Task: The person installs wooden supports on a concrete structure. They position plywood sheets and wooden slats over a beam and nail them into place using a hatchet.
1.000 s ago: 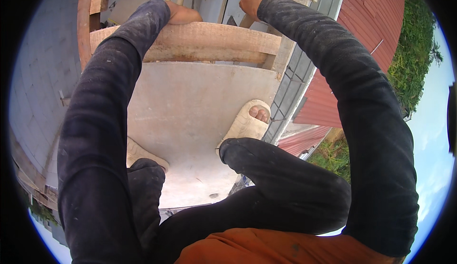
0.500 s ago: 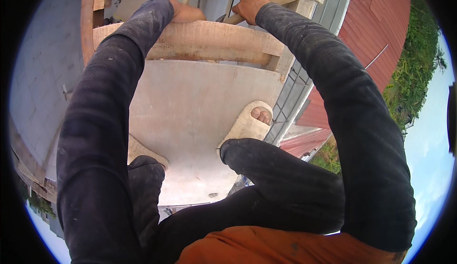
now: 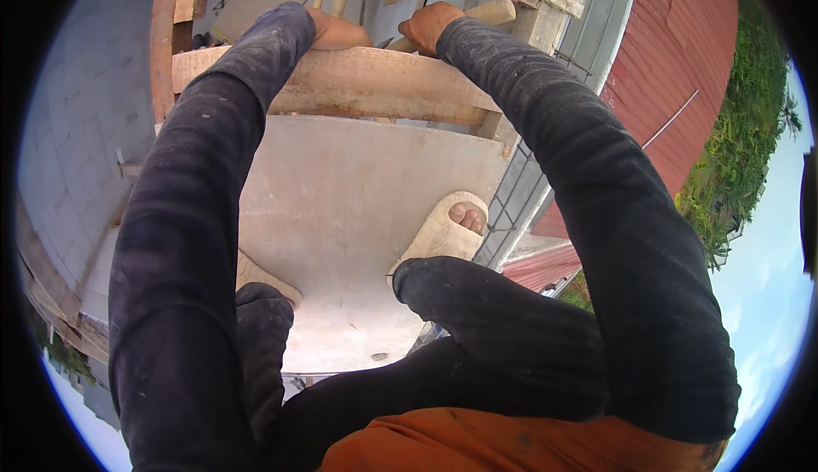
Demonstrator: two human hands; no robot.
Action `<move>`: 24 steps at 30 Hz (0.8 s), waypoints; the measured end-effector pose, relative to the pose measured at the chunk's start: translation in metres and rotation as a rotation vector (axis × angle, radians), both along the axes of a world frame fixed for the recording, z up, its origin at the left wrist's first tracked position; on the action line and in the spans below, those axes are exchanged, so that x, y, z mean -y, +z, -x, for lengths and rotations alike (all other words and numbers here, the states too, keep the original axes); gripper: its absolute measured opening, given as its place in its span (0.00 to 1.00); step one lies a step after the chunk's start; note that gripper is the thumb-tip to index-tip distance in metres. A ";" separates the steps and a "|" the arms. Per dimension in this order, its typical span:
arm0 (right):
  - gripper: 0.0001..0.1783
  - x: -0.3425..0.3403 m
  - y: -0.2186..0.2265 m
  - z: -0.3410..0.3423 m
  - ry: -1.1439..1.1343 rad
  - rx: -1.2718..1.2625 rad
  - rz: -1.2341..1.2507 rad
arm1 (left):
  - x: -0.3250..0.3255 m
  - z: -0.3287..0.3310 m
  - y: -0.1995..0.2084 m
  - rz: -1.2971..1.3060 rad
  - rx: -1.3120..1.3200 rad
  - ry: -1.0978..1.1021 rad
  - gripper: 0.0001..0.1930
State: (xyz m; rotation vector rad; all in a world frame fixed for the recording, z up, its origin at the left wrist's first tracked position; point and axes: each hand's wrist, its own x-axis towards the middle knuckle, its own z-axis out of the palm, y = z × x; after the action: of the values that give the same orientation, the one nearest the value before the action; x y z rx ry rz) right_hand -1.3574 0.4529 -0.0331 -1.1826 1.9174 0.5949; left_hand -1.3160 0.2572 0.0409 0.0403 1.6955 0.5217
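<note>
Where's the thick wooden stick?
In the head view, the thick wooden stick is near the top, right of centre, gripped by the right hand beyond the wooden beam.

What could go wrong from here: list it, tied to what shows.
The right sandal stands close to the panel's edge, so that foot could slip off. Its bare toes could be hurt by something dropped. The wooden piece in the right hand might knock the nearby left hand.

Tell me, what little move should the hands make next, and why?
Maybe shift the left hand slightly farther left by the wooden plank, because the wooden stick held in the right hand seems to slant toward it.
</note>
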 end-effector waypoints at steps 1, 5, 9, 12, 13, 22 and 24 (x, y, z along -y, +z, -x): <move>0.24 -0.002 -0.001 0.000 0.028 0.020 0.018 | 0.003 -0.001 -0.005 -0.033 -0.021 -0.093 0.31; 0.18 -0.008 -0.002 -0.005 0.224 -0.013 0.006 | 0.006 -0.003 -0.014 -0.087 -0.031 -0.147 0.30; 0.18 -0.021 0.000 -0.003 0.394 -0.077 -0.023 | 0.001 -0.002 -0.002 -0.004 -0.058 -0.122 0.29; 0.19 -0.034 0.012 0.011 0.473 -0.062 0.093 | 0.007 -0.004 -0.011 -0.091 -0.012 -0.147 0.30; 0.19 -0.038 0.017 0.018 0.505 -0.060 0.115 | 0.005 -0.003 -0.009 -0.073 -0.028 -0.147 0.30; 0.21 -0.054 0.024 0.034 0.537 -0.034 0.275 | 0.000 -0.003 0.000 -0.029 -0.060 -0.176 0.29; 0.21 -0.049 0.027 0.033 0.523 -0.060 0.193 | 0.002 -0.002 -0.011 -0.080 -0.066 -0.303 0.29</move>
State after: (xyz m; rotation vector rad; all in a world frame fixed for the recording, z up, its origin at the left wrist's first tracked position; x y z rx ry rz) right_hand -1.3904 0.5016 -0.0063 -1.8330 1.7415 0.7315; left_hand -1.3141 0.2557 0.0301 0.3701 1.6936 0.3635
